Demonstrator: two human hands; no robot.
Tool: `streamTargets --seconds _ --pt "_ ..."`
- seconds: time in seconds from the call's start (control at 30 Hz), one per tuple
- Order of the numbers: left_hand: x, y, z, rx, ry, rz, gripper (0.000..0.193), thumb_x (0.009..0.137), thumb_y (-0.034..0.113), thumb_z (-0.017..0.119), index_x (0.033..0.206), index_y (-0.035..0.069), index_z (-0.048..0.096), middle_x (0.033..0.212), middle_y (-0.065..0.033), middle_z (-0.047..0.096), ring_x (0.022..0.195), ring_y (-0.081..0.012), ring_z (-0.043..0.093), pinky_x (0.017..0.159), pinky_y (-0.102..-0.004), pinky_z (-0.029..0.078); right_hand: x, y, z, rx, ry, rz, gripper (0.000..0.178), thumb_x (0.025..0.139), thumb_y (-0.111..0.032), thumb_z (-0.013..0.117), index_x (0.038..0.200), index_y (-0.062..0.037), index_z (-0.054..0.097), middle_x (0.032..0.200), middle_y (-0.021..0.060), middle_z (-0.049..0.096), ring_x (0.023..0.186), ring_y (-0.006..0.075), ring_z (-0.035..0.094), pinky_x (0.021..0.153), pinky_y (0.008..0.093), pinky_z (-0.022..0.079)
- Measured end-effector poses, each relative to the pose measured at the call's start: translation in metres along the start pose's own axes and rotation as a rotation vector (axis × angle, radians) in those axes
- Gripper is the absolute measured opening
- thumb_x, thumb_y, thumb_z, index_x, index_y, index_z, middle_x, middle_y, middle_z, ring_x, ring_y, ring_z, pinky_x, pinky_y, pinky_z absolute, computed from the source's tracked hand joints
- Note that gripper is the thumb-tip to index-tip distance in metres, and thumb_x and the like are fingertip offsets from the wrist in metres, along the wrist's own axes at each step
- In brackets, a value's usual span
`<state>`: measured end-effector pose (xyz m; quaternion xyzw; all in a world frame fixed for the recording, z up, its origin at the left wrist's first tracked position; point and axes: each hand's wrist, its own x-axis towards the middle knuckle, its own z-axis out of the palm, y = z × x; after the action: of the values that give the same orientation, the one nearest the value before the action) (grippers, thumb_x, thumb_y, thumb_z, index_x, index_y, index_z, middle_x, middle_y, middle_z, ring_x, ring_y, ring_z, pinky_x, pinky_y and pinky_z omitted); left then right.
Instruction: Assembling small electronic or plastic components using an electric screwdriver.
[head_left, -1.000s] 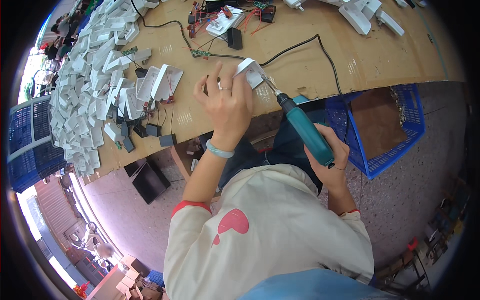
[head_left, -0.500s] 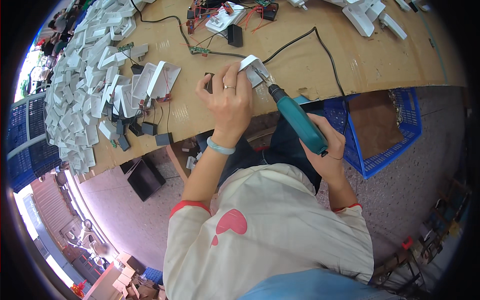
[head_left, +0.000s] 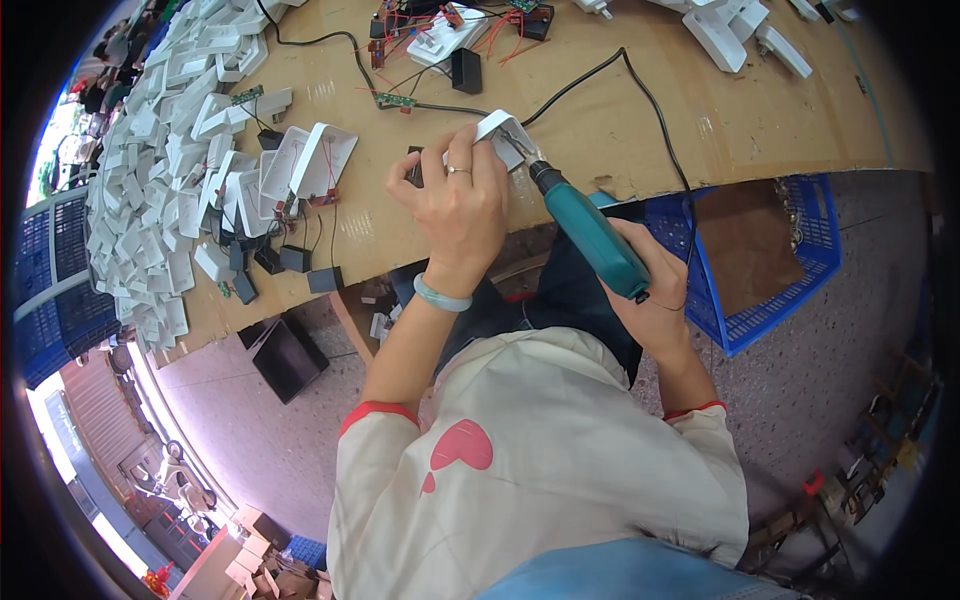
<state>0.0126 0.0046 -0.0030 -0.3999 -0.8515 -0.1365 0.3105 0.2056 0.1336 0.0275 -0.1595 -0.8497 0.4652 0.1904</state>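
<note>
My left hand (head_left: 462,200) is closed on a small white plastic housing (head_left: 493,122) near the table's front edge. A dark block (head_left: 415,166) lies by its thumb, and I cannot tell whether the hand holds it. In my right hand (head_left: 650,275) is a teal electric screwdriver (head_left: 592,232), the fingers wrapped round its rear end. The screwdriver slants up and left, with its thin tip inside the open side of the housing. The exact point where the tip touches is too small to make out.
A large heap of white plastic housings (head_left: 150,200) covers the table's left side. Beside it lie open housings (head_left: 325,160) with wired black blocks (head_left: 295,258). A black cord (head_left: 655,100) crosses the brown tabletop (head_left: 780,120). A blue crate (head_left: 735,335) stands at right.
The screwdriver and my right hand have shifted very slightly to the left, the tip staying in the housing. My left hand keeps its hold.
</note>
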Motion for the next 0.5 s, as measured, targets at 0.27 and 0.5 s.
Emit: streamTargets --seconds 0.27,0.5 --pt "0.0005 0.0008 0.0012 0.030 -0.005 0.001 0.011 0.082 0.012 0.072 0.093 0.008 0.073 0.111 0.0005 0.069 0.100 -0.0171 0.065 0.098 -0.0475 0.035 0.0032 -0.0011 -0.0003 0.009 -0.009 -0.008 0.043 0.081 0.008 0.073 0.122 0.0023 0.065 0.101 0.0151 0.072 0.089 0.0239 0.073 0.079 0.0300 0.054" --pt "0.0008 0.0008 -0.0006 0.017 -0.017 0.004 0.011 0.082 0.012 0.072 0.092 0.008 0.073 0.112 -0.0003 0.070 0.102 -0.0178 0.065 0.098 -0.0477 0.034 0.0043 0.0017 -0.0001 0.008 -0.015 -0.010 0.042 0.081 0.008 0.072 0.122 0.0022 0.065 0.101 0.0149 0.072 0.089 0.0244 0.073 0.079 0.0302 0.054"
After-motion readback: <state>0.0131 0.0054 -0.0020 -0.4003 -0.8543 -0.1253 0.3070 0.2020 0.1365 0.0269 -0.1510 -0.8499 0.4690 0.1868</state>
